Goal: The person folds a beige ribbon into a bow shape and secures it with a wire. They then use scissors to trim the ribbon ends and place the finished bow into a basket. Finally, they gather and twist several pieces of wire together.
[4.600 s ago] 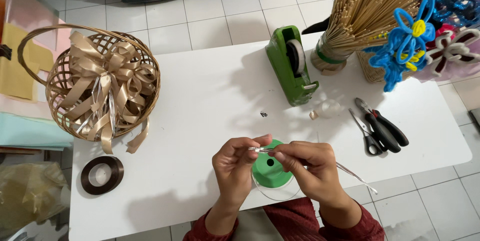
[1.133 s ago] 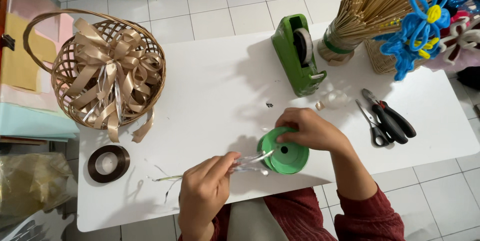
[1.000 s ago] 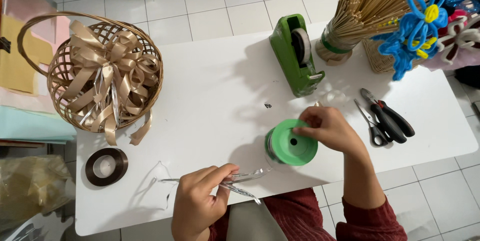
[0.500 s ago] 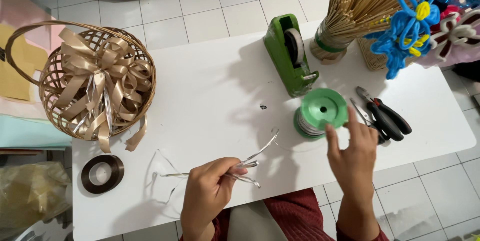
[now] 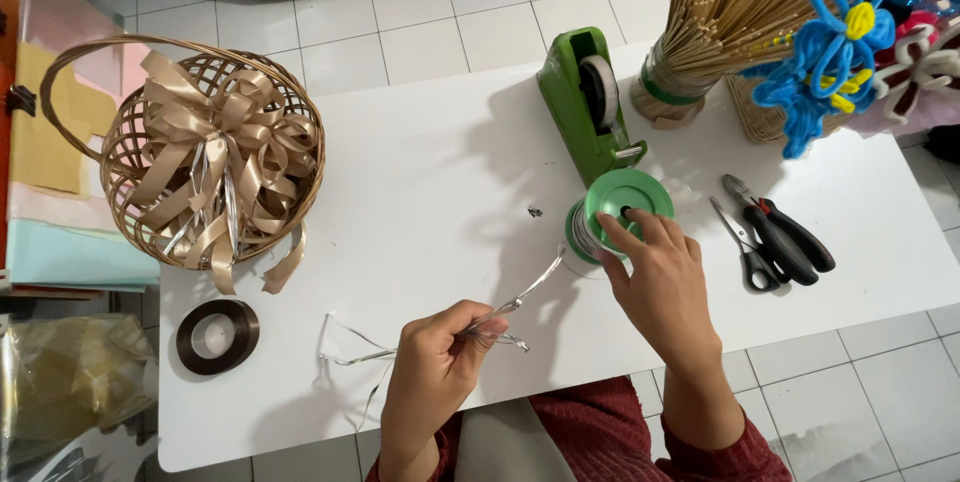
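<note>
Pinching thin silver strands (image 5: 520,304) firmly in left hand (image 5: 435,372), right hand (image 5: 660,277) open, fingertips steadying green spool (image 5: 615,212) on surface (image 5: 420,182) so strands stay untangled.

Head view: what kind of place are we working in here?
Probably a home craft or gift-decorating spot: a white table over tiled floor, with a ribboned wicker basket, a green tape dispenser, a bundle of sticks and scissors.

Woven basket (image 5: 120,157) filled with a gold ribbon bow (image 5: 215,157) far left of the hands, dark tape roll (image 5: 217,336) beside the left hand, green tape dispenser (image 5: 590,102) beyond, scissors (image 5: 740,247) and black-handled pliers (image 5: 785,237) right, bundled sticks (image 5: 730,12), blue pipe-cleaner flower (image 5: 825,47), white table (image 5: 420,182).
</note>
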